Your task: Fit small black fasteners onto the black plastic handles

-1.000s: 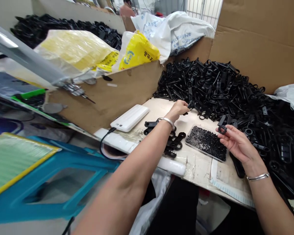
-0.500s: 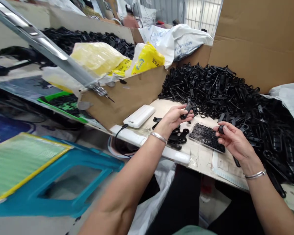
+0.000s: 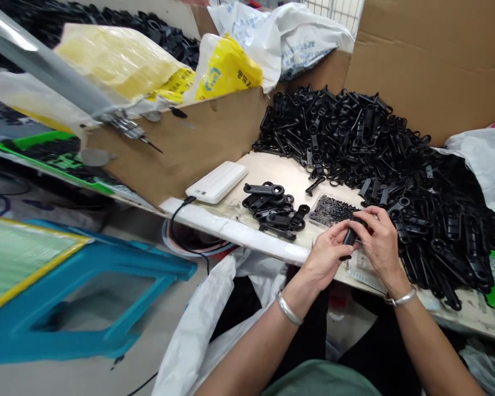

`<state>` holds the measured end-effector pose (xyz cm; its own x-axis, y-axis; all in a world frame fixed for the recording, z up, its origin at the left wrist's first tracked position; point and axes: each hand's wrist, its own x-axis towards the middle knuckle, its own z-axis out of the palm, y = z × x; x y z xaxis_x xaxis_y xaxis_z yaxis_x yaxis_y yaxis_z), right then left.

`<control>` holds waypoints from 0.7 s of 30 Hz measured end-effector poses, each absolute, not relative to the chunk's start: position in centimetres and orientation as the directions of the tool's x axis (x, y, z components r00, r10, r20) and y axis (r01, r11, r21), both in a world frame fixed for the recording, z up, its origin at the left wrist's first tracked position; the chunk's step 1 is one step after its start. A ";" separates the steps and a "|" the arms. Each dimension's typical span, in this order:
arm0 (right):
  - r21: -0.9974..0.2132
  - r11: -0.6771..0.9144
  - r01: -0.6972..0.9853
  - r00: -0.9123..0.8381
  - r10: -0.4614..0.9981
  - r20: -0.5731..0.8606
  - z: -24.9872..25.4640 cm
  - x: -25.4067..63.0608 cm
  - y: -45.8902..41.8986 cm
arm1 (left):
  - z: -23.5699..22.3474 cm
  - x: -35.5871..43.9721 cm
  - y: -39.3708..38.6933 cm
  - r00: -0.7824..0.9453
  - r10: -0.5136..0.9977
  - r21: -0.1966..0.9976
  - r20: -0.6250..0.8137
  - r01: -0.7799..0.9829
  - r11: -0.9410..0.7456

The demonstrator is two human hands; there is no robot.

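My left hand [image 3: 325, 254] is closed around a black plastic part [image 3: 349, 237], an elongated piece held above the front edge of the table. Meeting it there, my right hand [image 3: 378, 240] pinches at the upper end of the same part; the fingers hide most of that end. Just behind both hands lies a clear shallow tray [image 3: 319, 220] full of tiny black pieces. To the left is a small group of black ring-ended parts [image 3: 268, 204]. A large heap of similar black parts [image 3: 346, 132] spreads behind and to the right.
A white power bank [image 3: 218, 182] with a black cable lies left of the small group. Cardboard walls [image 3: 214, 132] border the table. A metal arm with a thin tip [image 3: 126, 126] reaches in from the left. A blue plastic stool [image 3: 86, 291] stands on the floor.
My left hand reached the heap, picked up a black part and brought it down to my right hand. My right hand, earlier holding a small black ring, moved in, and both hands now meet.
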<state>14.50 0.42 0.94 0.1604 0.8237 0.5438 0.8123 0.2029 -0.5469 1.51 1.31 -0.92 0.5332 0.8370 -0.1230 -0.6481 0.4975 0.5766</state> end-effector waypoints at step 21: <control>-0.696 0.177 0.696 0.244 0.853 0.461 1.0 14.7 -1.6 | -1.7 2.3 0.1 0.441 0.891 0.663 -0.104 -0.638 0.393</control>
